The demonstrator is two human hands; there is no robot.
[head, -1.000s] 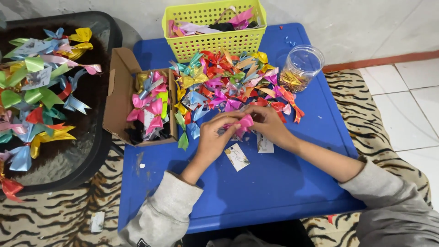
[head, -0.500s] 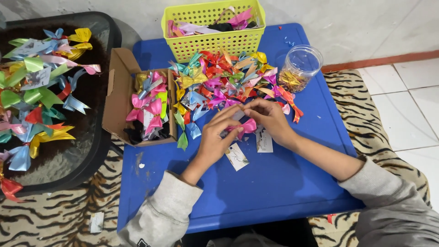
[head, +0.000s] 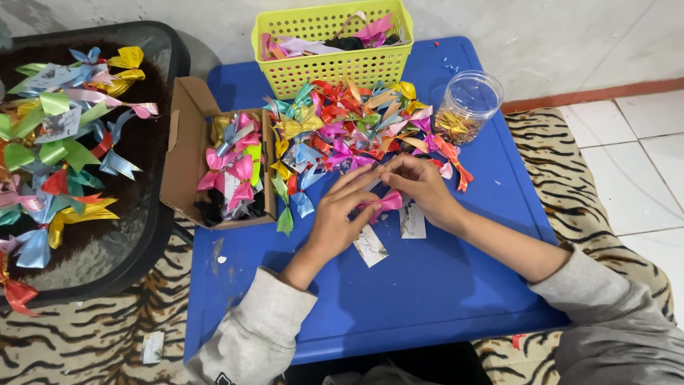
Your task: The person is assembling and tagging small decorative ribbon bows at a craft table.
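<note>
1. Your left hand [head: 338,217] and right hand [head: 420,184] both pinch a small pink ribbon bow [head: 387,203] just above the blue table [head: 427,285], near the front edge of the ribbon pile [head: 356,125].
2. Your fingers cover most of the bow; only its pink loops show.
3. Two small cards [head: 371,246] lie on the table under your hands, partly hidden.
4. The cardboard box [head: 187,153] beside your left hand holds more bows; its dark contents are hard to make out.
5. The yellow basket [head: 331,68] is cut off at the top edge.
</note>
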